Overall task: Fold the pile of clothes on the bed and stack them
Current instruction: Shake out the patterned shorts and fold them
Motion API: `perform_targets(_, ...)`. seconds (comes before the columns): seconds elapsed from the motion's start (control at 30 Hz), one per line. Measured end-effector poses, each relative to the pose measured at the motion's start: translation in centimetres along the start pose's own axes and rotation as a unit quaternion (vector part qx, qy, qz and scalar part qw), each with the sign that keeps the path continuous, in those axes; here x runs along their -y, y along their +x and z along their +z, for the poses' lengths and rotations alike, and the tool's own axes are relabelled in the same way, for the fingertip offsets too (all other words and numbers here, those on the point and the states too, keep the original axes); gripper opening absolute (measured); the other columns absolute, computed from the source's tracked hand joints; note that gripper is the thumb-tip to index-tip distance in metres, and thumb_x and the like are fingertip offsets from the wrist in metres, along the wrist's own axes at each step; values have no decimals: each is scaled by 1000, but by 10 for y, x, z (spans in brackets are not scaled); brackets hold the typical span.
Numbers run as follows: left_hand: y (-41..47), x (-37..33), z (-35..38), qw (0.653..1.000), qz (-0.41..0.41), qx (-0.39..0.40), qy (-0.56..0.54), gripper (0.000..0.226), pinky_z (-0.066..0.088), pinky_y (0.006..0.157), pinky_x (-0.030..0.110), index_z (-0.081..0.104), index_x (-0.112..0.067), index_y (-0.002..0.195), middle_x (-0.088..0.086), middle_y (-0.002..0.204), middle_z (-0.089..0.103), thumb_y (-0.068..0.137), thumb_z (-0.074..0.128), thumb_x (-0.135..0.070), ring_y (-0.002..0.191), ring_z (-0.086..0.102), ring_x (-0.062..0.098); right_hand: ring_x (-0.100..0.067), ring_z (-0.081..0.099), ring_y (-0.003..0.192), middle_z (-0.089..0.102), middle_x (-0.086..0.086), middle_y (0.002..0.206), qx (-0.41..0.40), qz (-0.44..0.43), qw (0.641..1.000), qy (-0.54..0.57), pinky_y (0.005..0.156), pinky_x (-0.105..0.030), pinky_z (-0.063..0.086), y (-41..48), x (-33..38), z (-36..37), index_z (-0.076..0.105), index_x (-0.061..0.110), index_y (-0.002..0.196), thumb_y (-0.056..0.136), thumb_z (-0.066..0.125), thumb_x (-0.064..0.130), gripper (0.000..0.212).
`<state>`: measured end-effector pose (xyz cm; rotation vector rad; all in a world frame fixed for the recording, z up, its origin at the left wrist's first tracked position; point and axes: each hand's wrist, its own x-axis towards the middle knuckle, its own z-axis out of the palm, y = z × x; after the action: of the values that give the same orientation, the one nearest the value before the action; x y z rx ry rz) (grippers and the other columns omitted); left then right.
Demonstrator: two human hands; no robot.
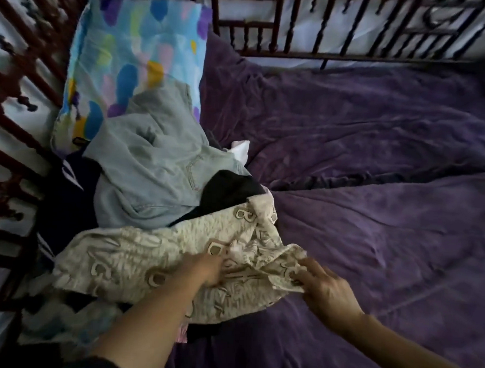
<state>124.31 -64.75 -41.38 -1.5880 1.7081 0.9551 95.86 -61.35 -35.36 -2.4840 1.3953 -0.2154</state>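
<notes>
A pile of clothes lies at the left of the bed. On top nearest me is a cream garment with brown letters [138,260]. Behind it sit a pale blue denim piece [150,174], a black garment [230,189], a dark navy piece with white stripes [65,204] and a bit of white cloth [241,150]. My left hand [207,268] grips the cream garment near its middle. My right hand [323,287] pinches the same garment's right edge.
A purple blanket [375,175] covers the bed and spreads wide to the right of the pile. A pillow with coloured patches [136,51] lies at the back left. Dark wooden railings [325,34] run along the back and left side.
</notes>
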Motion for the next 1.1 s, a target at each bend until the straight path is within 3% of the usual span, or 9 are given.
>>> perform_targets(0.13, -24, -22, 72, 994, -29, 107, -3, 49, 45, 97, 37, 41, -24, 142, 10, 137, 52, 94, 50, -31, 119, 54, 28, -21, 53, 122, 44, 4, 144, 306, 106, 946, 4, 92, -30, 45, -45, -51, 54, 53, 29, 128, 89, 51, 25, 39)
perform_targets(0.23, -22, -44, 60, 998, -31, -51, -4, 25, 45, 68, 30, 59, -14, 114, 5, 106, 62, 93, 46, -17, 90, 61, 22, -18, 45, 132, 46, 4, 145, 460, 141, 874, 71, 101, -26, 38, -70, -72, 89, 49, 28, 137, 90, 51, 22, 48)
perform_targets(0.4, 27, -119, 38, 954, 141, -266, -11, 34, 46, 92, 37, 60, -14, 121, 1, 119, 58, 89, 49, -5, 112, 53, 21, -28, 64, 104, 70, -4, 109, 299, 382, 856, 180, 81, -31, 49, -79, -106, 129, 71, 22, 107, 87, 57, 27, 25)
perform_targets(0.53, 90, -174, 61, 960, 204, -184, 45, 54, 23, 115, 41, 41, -23, 142, 1, 154, 32, 90, 52, -12, 143, 23, 22, -25, 65, 96, 71, -3, 100, 218, 462, 811, 284, 71, -28, 46, -78, -101, 167, 67, 20, 107, 78, 70, 47, 39)
perform_targets(0.67, 118, -185, 95, 982, 100, -73, 143, 64, 19, 111, 54, 27, -25, 147, 4, 143, 46, 91, 56, -36, 139, 31, 25, -16, 58, 64, 62, 0, 66, 241, 465, 757, 392, 62, -30, 48, -94, -88, 184, 67, 13, 66, 74, 75, 14, 11)
perform_targets(0.8, 89, -175, 100, 979, 65, -179, 71, 20, 42, 84, 39, 58, -25, 105, 1, 99, 67, 89, 59, -37, 100, 61, 24, -18, 54, 66, 56, 0, 65, 223, 409, 835, 293, 58, -26, 36, -106, -100, 148, 56, 16, 61, 80, 65, 27, 24)
perform_targets(0.9, 47, -170, 65, 964, 79, -252, -10, 23, 33, 53, 27, 60, -23, 85, -6, 73, 57, 85, 65, -46, 72, 59, 18, -31, 62, 86, 66, -7, 85, 157, 369, 889, 223, 65, -33, 42, -92, -109, 98, 52, 20, 75, 83, 62, 34, 18)
perform_targets(1.0, -1, -165, 13, 944, 68, -322, -28, 29, 29, 53, 28, 55, -24, 72, -7, 66, 52, 80, 71, -47, 68, 56, 19, -35, 62, 91, 69, -10, 96, 36, 317, 932, 173, 70, -37, 46, -66, -106, 44, 61, 15, 96, 86, 61, 29, 18)
perform_targets(1.1, -52, -157, -41, 902, 70, -427, -15, 23, 29, 58, 31, 56, -18, 74, 6, 74, 65, 79, 70, -36, 76, 62, 31, -35, 62, 81, 64, -8, 85, -66, 249, 954, 155, 62, -33, 38, -36, -93, -13, 66, 13, 83, 82, 63, 22, 9)
